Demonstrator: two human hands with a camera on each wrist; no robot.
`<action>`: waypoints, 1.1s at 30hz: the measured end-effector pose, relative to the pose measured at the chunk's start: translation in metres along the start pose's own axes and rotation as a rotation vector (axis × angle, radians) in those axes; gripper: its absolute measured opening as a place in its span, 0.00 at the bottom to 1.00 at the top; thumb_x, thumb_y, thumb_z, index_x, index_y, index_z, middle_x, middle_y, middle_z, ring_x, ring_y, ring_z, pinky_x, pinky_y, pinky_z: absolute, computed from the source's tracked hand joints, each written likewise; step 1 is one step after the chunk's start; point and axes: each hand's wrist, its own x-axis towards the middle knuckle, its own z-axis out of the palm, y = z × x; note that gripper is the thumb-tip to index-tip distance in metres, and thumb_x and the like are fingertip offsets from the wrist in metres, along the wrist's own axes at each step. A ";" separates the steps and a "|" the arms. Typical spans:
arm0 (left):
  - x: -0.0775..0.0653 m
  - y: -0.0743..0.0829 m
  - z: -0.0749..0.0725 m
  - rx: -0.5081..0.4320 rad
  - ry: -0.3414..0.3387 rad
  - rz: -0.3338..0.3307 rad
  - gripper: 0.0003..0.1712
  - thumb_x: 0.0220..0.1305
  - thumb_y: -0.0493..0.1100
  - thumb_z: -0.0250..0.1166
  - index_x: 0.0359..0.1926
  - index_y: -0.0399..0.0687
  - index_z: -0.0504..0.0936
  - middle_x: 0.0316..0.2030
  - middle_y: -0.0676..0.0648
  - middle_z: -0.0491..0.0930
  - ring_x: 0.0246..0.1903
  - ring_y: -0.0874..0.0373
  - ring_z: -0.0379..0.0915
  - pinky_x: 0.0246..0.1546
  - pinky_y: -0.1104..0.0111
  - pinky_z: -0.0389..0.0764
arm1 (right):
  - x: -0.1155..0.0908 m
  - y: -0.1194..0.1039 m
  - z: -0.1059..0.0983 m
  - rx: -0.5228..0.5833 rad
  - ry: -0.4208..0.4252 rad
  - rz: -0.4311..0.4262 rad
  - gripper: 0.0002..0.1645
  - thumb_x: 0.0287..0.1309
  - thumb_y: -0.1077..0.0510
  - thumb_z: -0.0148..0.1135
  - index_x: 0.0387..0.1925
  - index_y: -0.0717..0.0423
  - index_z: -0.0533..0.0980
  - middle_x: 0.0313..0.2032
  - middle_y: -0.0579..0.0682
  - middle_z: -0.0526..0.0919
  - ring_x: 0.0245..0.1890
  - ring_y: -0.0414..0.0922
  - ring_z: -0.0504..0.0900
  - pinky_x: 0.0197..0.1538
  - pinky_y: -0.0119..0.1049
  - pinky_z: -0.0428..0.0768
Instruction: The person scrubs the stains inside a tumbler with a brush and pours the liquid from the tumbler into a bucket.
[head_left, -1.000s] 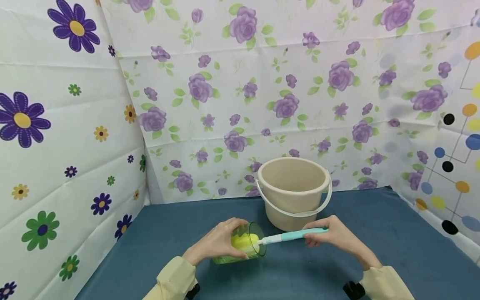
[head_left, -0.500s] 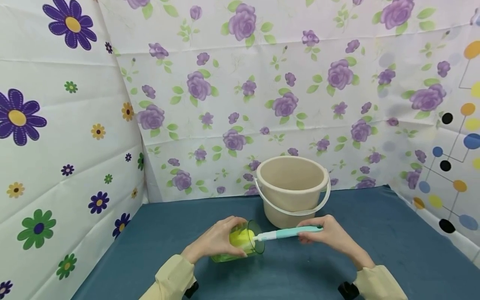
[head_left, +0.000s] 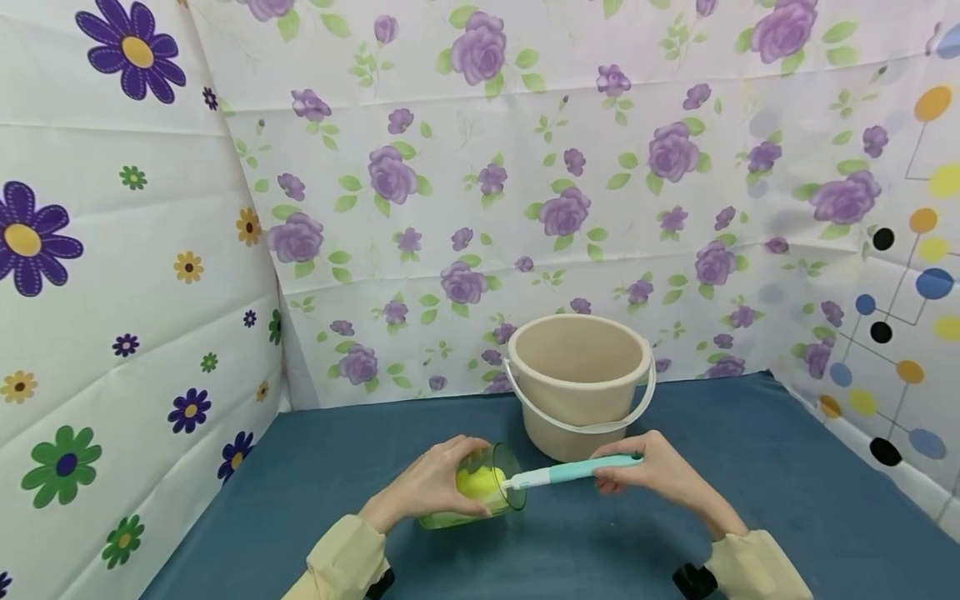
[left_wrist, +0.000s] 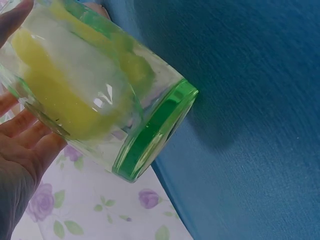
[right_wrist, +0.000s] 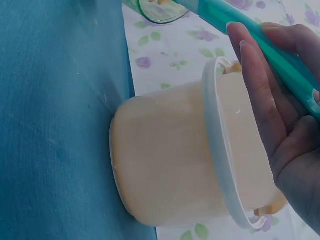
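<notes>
In the head view my left hand [head_left: 431, 485] grips a clear green glass [left_wrist: 155, 130], tilted nearly on its side above the table with its mouth toward the right. Inside sits the yellow and white sponge head [left_wrist: 95, 75] of a cup brush [head_left: 576, 472], seen through the glass wall. My right hand [head_left: 663, 477] pinches the brush's teal handle [right_wrist: 280, 65] between thumb and fingers. The white neck of the brush enters at the glass's rim. Part of the glass is hidden behind my left fingers.
A beige bucket [head_left: 577, 408] with a white bail handle [right_wrist: 220, 145] stands upright on the blue tablecloth [head_left: 360, 450], just behind the brush. Flower-patterned sheets [head_left: 420, 208] hang at the back and left, and a dotted one [head_left: 900, 350] at the right.
The brush slides slightly deeper into the glass, then a little back out, moved by my right hand. My left hand keeps its grip on the glass. The head view shifts slightly.
</notes>
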 end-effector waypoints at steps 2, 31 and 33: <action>0.000 0.000 0.001 0.009 0.000 -0.006 0.44 0.41 0.64 0.70 0.58 0.51 0.68 0.45 0.54 0.70 0.43 0.61 0.68 0.40 0.64 0.72 | 0.000 -0.003 0.000 0.006 0.008 0.016 0.12 0.55 0.65 0.60 0.40 0.69 0.78 0.28 0.59 0.81 0.27 0.60 0.79 0.29 0.47 0.78; 0.000 0.001 0.001 0.000 0.008 -0.014 0.43 0.41 0.63 0.71 0.58 0.52 0.69 0.46 0.55 0.70 0.42 0.62 0.68 0.39 0.67 0.72 | -0.004 -0.004 -0.011 0.031 0.035 0.023 0.11 0.55 0.66 0.60 0.40 0.71 0.78 0.29 0.60 0.82 0.28 0.62 0.79 0.30 0.49 0.77; 0.000 0.001 0.001 -0.006 0.009 -0.012 0.43 0.41 0.62 0.71 0.57 0.53 0.69 0.45 0.55 0.70 0.42 0.62 0.68 0.38 0.68 0.72 | -0.005 -0.004 -0.012 0.031 0.042 0.032 0.12 0.55 0.66 0.60 0.40 0.70 0.78 0.29 0.60 0.82 0.28 0.62 0.79 0.30 0.50 0.77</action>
